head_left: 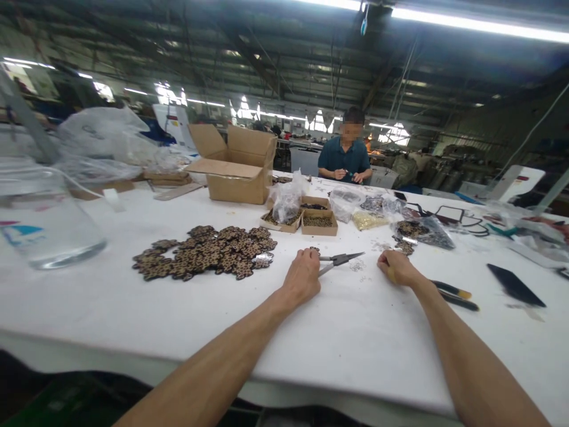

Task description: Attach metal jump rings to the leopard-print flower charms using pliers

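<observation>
My left hand (303, 274) is closed around the handles of pliers (342, 259) whose pointed jaws face right. A small leopard-print piece shows just beyond its fingertips. Small metal rings (357, 266) lie scattered on the white table below the pliers' tip. To their right, my right hand (395, 267) rests near the tabletop with fingers pressed together; whatever they pinch is hidden or too small to name. Another pair of pliers with black and yellow handles (454, 295) lies beside my right wrist. A heap of leopard-print pieces (208, 252) spreads left of my left hand.
Small cardboard boxes (319, 222) of metal parts and plastic bags (287, 198) stand beyond my hands. A large open carton (237, 181) is behind the heap. A water jug (48, 219) stands far left, a dark phone (515, 284) lies right. A person (344, 155) works across the table.
</observation>
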Tool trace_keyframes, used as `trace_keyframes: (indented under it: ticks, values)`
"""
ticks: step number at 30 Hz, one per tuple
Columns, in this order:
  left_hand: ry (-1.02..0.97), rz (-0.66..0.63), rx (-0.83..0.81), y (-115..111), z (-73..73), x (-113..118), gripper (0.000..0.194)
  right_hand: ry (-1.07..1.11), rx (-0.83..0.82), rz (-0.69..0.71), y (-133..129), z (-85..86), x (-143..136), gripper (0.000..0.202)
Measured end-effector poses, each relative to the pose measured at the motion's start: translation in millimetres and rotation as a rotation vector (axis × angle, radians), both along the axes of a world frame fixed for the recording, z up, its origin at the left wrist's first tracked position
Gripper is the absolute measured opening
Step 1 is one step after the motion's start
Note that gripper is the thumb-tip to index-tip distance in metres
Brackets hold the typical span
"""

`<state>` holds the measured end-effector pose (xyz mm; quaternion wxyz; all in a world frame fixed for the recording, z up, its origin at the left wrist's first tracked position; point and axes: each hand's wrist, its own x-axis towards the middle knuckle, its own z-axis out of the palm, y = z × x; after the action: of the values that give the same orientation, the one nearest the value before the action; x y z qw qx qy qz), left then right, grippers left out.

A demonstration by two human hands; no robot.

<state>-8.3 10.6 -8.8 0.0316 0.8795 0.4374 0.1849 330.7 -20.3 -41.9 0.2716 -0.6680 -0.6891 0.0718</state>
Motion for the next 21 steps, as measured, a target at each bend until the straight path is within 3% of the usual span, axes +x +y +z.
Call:
trace_keyframes:
  ticks: [3,9,16,21]
  values:
    - [0.010,-0.005,-0.011,-1,-0.2,-1,0.059,0.114,0.032,0.051,-7,6.2,-11,0.024]
    - [-0.012,0.016,-0.050,-5,3.0,-1,0.058,0.792,0.102,0.188,-16,18.1,-38,0.038]
    - [-0.047,-0.017,-0.075,-8,3.2,1,0.057,1.039,0.103,0.281,-21,28.6,-60,0.030]
    - [-0.066,-0.063,-0.079,-9,2.1,1,0.051,1.103,0.071,0.302,-25,36.2,-66,0.032]
